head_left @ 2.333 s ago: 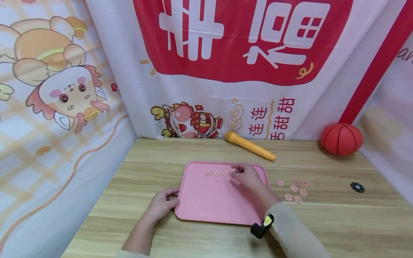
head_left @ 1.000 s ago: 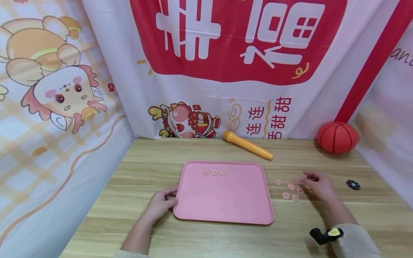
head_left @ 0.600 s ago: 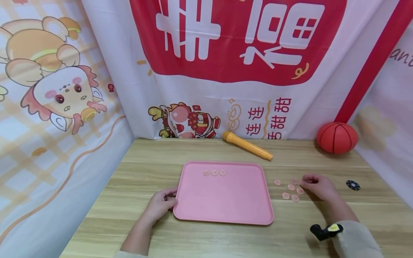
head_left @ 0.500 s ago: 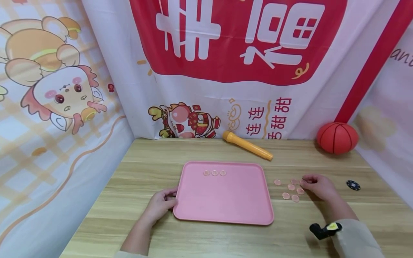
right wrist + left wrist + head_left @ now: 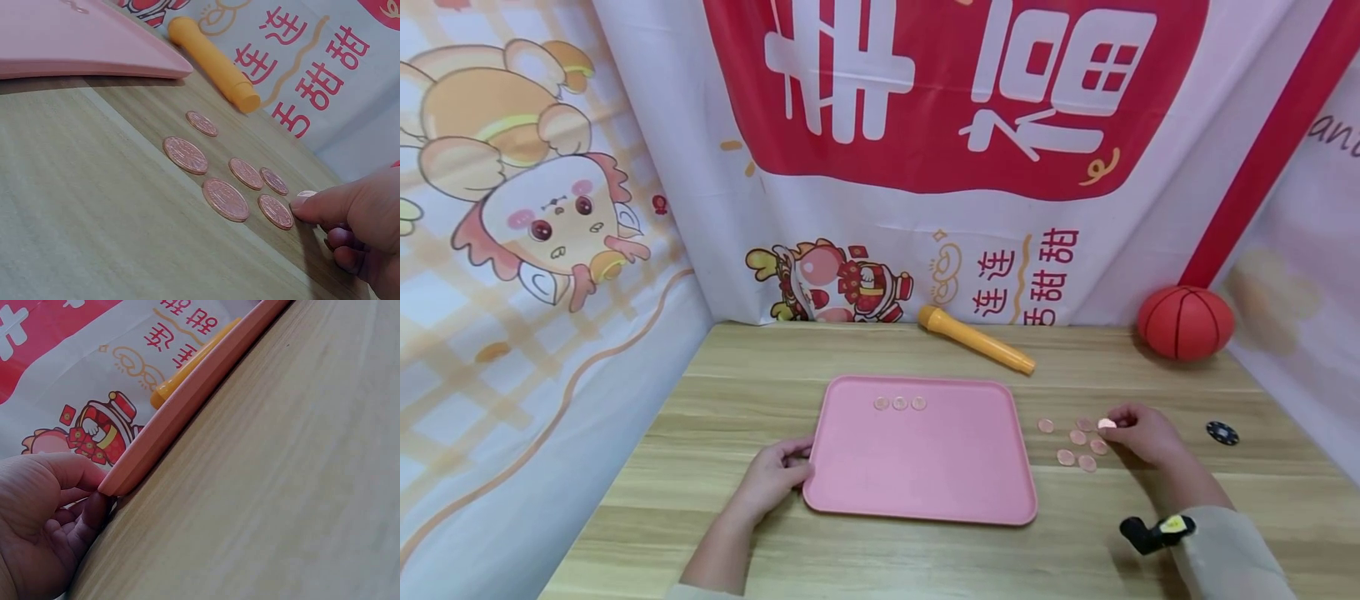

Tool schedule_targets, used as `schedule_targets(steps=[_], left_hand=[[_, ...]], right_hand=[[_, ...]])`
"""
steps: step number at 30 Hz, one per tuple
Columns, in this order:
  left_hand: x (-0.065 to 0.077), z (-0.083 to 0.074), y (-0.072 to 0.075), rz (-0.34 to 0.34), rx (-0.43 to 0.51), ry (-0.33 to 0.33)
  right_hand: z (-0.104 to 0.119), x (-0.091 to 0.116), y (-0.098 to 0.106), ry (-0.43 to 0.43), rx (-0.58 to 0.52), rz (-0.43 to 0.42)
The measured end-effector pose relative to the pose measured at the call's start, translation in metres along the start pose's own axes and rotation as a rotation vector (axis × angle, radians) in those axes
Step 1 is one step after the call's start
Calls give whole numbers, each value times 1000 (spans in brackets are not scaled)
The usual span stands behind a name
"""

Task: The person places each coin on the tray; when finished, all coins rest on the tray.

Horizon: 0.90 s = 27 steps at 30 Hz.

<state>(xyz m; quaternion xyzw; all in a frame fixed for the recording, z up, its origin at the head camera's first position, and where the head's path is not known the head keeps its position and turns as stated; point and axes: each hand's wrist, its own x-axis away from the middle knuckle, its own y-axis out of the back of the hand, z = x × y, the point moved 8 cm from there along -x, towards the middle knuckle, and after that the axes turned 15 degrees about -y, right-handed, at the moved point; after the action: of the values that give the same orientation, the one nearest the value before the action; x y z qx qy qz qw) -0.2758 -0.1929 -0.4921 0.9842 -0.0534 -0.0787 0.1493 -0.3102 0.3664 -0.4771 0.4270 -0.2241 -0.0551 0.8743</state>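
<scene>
A pink tray (image 5: 925, 462) lies on the table, with three copper-coloured coins (image 5: 900, 403) in a row near its far edge. My left hand (image 5: 771, 481) grips the tray's left side; in the left wrist view, the thumb and fingers pinch its rim (image 5: 119, 484). Right of the tray, my right hand (image 5: 1150, 435) pinches a coin (image 5: 1107, 424) that catches the light. In the right wrist view that coin (image 5: 306, 194) is mostly hidden behind the thumb (image 5: 325, 203). Several more copper coins (image 5: 1078, 437) lie flat on the table beside those fingers.
An orange toy microphone (image 5: 977, 340) lies behind the tray. A red ball with black lines (image 5: 1186, 323) sits at the back right corner. A black patterned chip (image 5: 1222, 432) lies right of my right hand. Printed cloth (image 5: 925, 179) hangs along the table's back.
My right hand has gone from above the tray to the loose coins on the right, where one coin now shines tilted at its fingertips. My left hand has stayed at the tray's left edge.
</scene>
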Motion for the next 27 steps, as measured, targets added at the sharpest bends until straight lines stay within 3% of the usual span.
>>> schedule_targets(steps=[6,14,21,27], left_hand=[[0,0,0,-1,-3,-1],[0,2,0,-10,5,0],[0,1,0,-6,12,-1],[0,1,-1,11,17,-9]], right_hand=[[1,3,-1,35,-15,-32],[4,5,-5,-9,-122,-1],[25,13,-15,15,-296,97],[49,21,-25,34,-363,157]])
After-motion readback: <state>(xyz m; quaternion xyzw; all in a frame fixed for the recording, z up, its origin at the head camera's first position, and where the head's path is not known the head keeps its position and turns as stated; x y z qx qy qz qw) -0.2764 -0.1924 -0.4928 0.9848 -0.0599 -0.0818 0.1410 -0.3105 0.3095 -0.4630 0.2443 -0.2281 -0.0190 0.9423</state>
